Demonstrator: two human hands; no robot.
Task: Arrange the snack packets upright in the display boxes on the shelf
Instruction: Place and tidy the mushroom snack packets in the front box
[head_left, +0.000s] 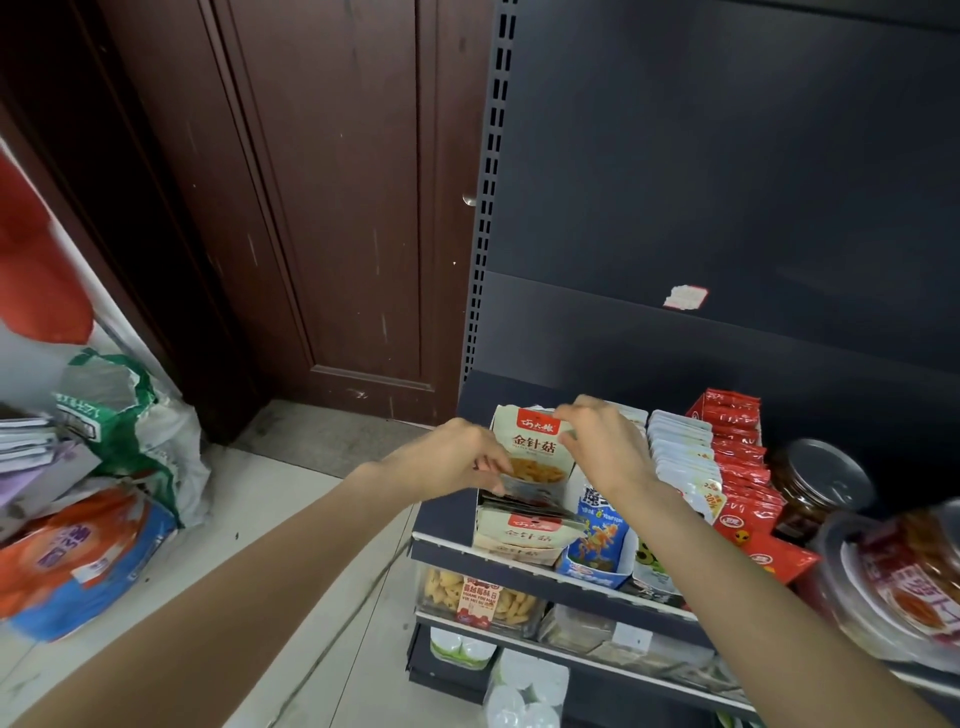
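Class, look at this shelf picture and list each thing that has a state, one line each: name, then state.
left hand: pinching the lower edge of the upright packet
right hand: fingers curled at that packet's top edge
upright packet: standing at the back of its box
display box: front packets lying tilted, not upright
white packets: standing in a row
red packets: standing in a row
jar: lid on
door: shut

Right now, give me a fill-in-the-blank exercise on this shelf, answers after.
1. Both hands, left hand and right hand, hold a beige ____ packet.
2. Right of the white packets stands a row of ____ packets.
3. The dark jar has a ____ lid.

Missing words: mushroom; red; silver
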